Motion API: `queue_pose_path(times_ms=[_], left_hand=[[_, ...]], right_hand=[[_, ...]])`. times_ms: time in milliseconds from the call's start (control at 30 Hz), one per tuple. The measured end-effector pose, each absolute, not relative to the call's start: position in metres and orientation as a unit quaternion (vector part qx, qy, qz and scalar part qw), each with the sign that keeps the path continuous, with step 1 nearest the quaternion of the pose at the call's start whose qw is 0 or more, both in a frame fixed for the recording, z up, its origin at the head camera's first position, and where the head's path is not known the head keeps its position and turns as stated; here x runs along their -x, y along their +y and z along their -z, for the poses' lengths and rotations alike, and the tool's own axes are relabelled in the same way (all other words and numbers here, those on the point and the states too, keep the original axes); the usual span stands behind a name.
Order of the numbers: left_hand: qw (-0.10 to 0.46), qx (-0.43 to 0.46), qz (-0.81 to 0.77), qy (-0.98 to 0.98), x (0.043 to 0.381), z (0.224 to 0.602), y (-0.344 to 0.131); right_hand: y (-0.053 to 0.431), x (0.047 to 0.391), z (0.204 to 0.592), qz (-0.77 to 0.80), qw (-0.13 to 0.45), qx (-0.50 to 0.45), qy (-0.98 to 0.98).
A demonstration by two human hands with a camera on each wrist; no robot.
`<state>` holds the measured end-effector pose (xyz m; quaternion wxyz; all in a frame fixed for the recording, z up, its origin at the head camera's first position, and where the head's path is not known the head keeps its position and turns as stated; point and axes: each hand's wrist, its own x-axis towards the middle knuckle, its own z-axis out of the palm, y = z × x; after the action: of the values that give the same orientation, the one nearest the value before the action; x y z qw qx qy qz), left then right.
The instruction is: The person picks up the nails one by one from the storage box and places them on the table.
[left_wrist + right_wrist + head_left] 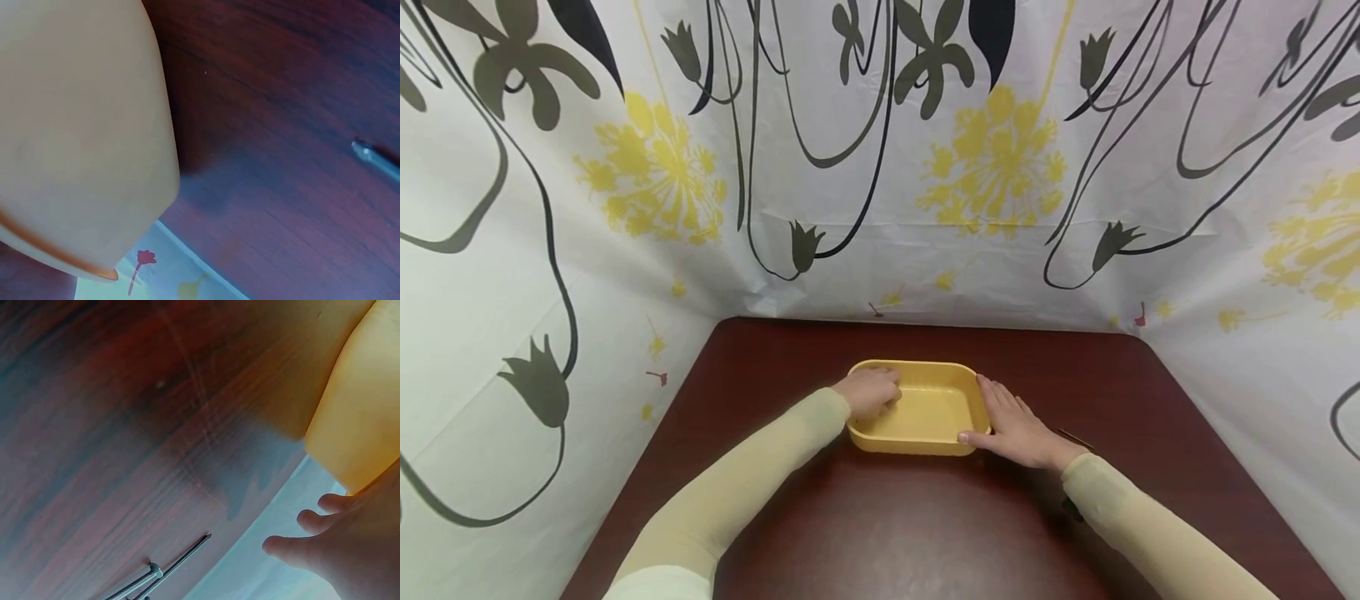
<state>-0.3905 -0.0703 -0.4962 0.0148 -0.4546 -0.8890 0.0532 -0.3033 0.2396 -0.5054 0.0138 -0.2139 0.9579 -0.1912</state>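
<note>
A shallow yellow plastic tub [925, 417] stands on the dark table. Over its left rim reaches my left hand [868, 392], fingers bent down inside; whether they hold anything is hidden. In the left wrist view the wall of the tub [81, 137] hides that hand. My right hand [1018, 429] rests against the right end, its thumb across the near corner of the rim and its fingers stretched along the outside. In the right wrist view the fingers of the right hand [337, 550] extend beside the yellow wall [362, 406].
To the right of the tub lies a thin metal piece [1075, 437]. Close up, a nail with a round head [134, 584] lies beside a thin pointed rod [181, 562]. Another metal tip [369, 153] shows at the left wrist view's edge. Patterned white cloth [865, 283] hangs around the table [917, 517].
</note>
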Motion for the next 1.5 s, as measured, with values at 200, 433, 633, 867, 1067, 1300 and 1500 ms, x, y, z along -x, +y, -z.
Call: queue_pose_path(times_ms=[200, 433, 633, 867, 1067, 1300, 1500], left_hand=[[0.021, 0.455, -0.054, -0.889, 0.387, 0.5, -0.07], [0.046, 0.458, -0.04, -0.887, 0.377, 0.495, -0.071], [0.053, 0.463, -0.012, -0.885, 0.374, 0.485, -0.073], [0.074, 0.459, 0.012, -0.885, 0.374, 0.474, -0.078], [0.061, 0.439, 0.054, -0.895, 0.372, 0.464, -0.086], [0.084, 0.441, 0.083, -0.89, 0.368, 0.453, -0.098], [0.09, 0.429, 0.105, -0.892, 0.365, 0.443, -0.107]], right_hand=[[0.239, 0.301, 0.508, 0.198, 0.016, 0.214, 0.956], [0.237, 0.3, 0.509, 0.194, 0.016, 0.215, 0.957], [0.237, 0.3, 0.508, 0.196, 0.019, 0.212, 0.957], [0.237, 0.3, 0.505, 0.196, 0.019, 0.208, 0.958], [0.237, 0.299, 0.503, 0.201, 0.022, 0.206, 0.958], [0.237, 0.299, 0.503, 0.199, 0.02, 0.207, 0.958], [0.237, 0.299, 0.503, 0.201, 0.018, 0.207, 0.957]])
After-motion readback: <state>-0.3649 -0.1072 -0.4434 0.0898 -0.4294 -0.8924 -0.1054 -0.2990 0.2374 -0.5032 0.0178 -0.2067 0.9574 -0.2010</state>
